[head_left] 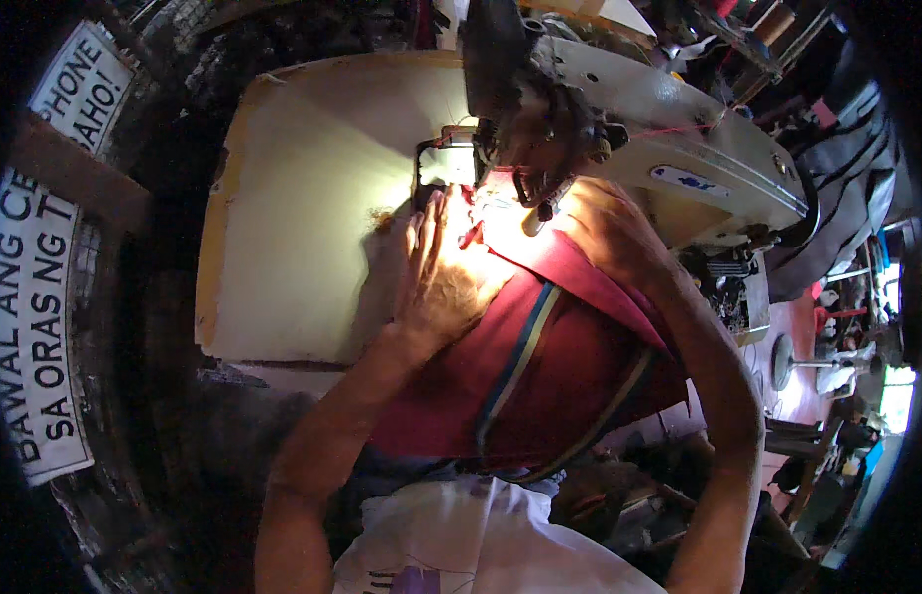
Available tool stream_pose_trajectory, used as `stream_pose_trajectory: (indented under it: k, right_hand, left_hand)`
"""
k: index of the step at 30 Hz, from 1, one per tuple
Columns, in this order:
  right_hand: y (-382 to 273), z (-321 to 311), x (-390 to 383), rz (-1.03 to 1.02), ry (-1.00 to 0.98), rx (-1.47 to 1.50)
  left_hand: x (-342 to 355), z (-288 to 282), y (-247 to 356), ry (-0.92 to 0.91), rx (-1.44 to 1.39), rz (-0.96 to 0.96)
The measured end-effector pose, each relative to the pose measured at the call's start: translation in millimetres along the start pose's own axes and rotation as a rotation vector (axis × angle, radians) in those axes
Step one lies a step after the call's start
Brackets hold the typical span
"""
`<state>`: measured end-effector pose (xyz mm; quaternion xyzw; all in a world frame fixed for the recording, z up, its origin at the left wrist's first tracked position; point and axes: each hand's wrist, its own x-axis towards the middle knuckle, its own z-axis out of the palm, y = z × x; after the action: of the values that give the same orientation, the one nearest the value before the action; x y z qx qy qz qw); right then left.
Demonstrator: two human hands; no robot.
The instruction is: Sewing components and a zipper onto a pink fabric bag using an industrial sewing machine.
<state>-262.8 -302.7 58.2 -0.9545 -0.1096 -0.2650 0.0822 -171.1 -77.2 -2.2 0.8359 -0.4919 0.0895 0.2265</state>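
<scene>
A dark red cloth (451,396) with blue and pale stripes hangs from the sewing machine's bed down over my lap. Under the machine head (540,129) its upper end is gathered in a bright pool of light. My left hand (446,267) lies on the cloth's left edge, fingers stretched out toward the needle area. On the other side, my right hand (605,228) rests at the cloth's folded edge, close beside the machine head. Glare and the machine hide its fingertips, so its grip is unclear. The needle itself cannot be made out.
The pale sewing table (303,198) spreads left of the cloth. The machine's arm (669,129) reaches right, above my right hand. Thread spools (775,22) stand at the upper right. White signs (40,327) hang on the left, and a stand fan (783,361) is far right.
</scene>
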Motion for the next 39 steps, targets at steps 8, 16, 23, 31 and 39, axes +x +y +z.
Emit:
stream_pose_trajectory:
  k: [8,16,23,31,39]
  right_hand:
    - [-2.1,60.2,17.7,0.255,-0.133,0.550]
    - [-14.2,66.9,6.6,0.238,-0.247,0.294]
    - [-25.5,64.5,20.1,0.226,-0.025,0.391]
    - [11.0,74.0,34.4,0.083,0.086,0.500]
    - [21.4,75.2,40.1,0.121,0.084,0.501]
  left_hand:
    - [0.6,-7.1,-11.6,-0.070,-0.061,0.080]
    - [8.4,-12.5,-48.8,-0.084,-0.188,0.297]
    - [4.6,-20.5,-62.0,-0.195,-0.081,0.304]
    - [-22.8,5.4,-12.7,0.111,0.029,-0.005]
    - [-12.2,-2.6,-7.6,0.033,0.054,-0.030]
